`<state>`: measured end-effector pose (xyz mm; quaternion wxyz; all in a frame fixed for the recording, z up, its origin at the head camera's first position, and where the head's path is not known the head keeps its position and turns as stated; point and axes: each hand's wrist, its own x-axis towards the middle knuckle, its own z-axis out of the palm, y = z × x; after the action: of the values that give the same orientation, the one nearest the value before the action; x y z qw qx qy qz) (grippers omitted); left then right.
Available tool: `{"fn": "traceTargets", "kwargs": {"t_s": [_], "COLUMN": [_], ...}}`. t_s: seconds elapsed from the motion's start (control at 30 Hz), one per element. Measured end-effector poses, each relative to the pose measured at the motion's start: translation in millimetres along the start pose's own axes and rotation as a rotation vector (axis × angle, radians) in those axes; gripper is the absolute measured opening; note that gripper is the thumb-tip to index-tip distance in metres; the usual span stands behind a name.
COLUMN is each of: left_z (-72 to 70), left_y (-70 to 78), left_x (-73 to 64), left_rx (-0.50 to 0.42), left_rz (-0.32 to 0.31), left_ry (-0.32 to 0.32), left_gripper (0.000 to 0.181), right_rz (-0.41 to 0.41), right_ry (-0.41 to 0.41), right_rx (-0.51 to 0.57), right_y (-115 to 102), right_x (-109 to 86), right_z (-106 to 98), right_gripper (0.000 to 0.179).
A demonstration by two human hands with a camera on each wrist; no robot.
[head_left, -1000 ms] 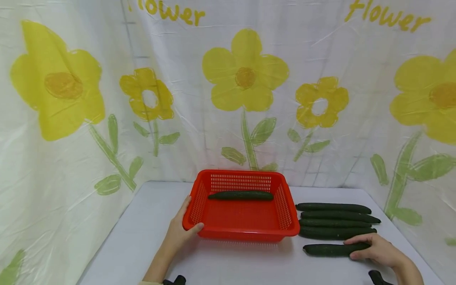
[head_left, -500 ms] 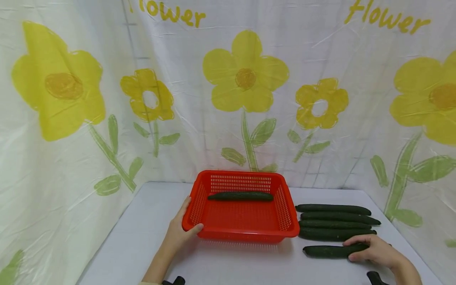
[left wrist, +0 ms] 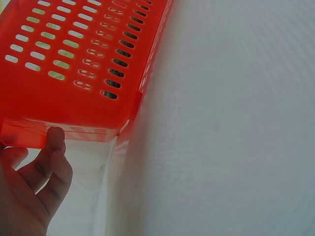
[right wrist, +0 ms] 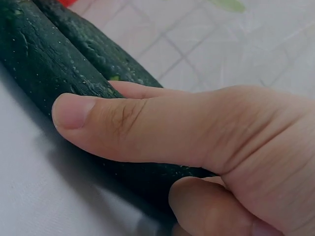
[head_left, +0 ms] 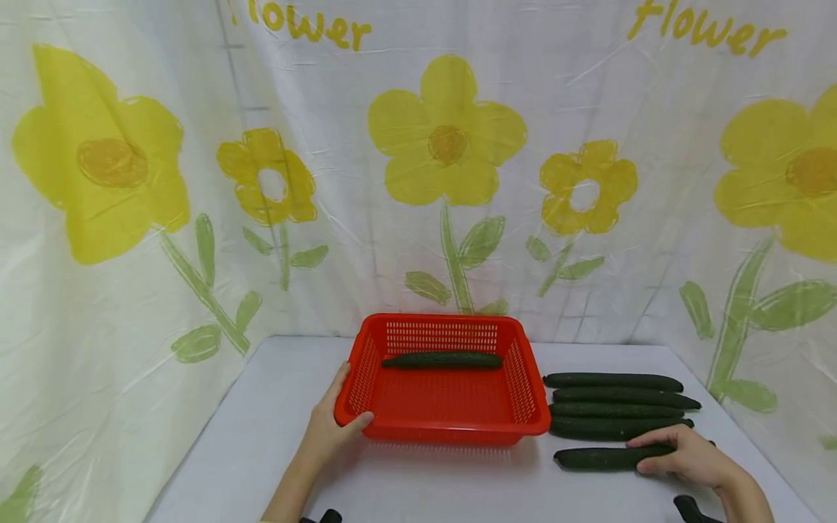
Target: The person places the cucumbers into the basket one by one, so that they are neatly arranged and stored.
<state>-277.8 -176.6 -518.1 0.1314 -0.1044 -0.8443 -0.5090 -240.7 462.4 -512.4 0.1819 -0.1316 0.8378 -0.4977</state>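
A red plastic basket (head_left: 445, 430) with slotted walls stands on the table, and one cucumber (head_left: 445, 360) lies inside near its back wall. My left hand (head_left: 330, 421) holds the basket's front left corner, thumb over the rim and fingers along the outer side. To the right of the basket, my right hand (head_left: 686, 457) grips the right part of the nearest cucumber (head_left: 591, 459). The right wrist view shows the thumb laid across its dark, bumpy skin (right wrist: 49, 64); the other fingers are partly hidden. This cucumber lies parallel to several others (head_left: 621, 428).
Several cucumbers lie side by side in a row close to the basket's right wall. The white table (head_left: 458, 487) ends at a white curtain (head_left: 340, 276) printed with yellow flowers, hanging behind and at both sides. Black straps (head_left: 693, 508) show at the wrists.
My right hand and the cucumber in it have shifted very slightly to the left. My left hand and the basket have stayed in place.
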Motion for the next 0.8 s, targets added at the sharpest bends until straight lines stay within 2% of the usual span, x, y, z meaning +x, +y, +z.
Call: {"fn": "traceTargets", "kwargs": {"t_s": [0.37,0.53,0.67,0.8], "left_z": [-0.3,0.8,0.8,0.3], "left_y": [2.1,1.6,0.6,-1.2], "left_x": [0.2,0.2,0.7,0.3], "left_rx": [-0.003,-0.011,-0.015,-0.023], "left_rz": [-0.009,-0.018,-0.023,-0.02], "left_ry": [-0.006,-0.01,-0.016,-0.017], "left_gripper": [0.095,0.096,0.097,0.097], "right_rz": [-0.042,0.019,0.085,0.113], "right_ry": [0.068,0.173,0.255,0.331], "right_rx": [-0.106,-0.176,-0.164,-0.16], "right_y": [-4,-16,-30,-43], "right_x": [-1.7,-9.2,-14.0,-17.8], "right_z": [-1,-3,-5,-6], "right_gripper": [0.035,0.039,0.042,0.044]}}
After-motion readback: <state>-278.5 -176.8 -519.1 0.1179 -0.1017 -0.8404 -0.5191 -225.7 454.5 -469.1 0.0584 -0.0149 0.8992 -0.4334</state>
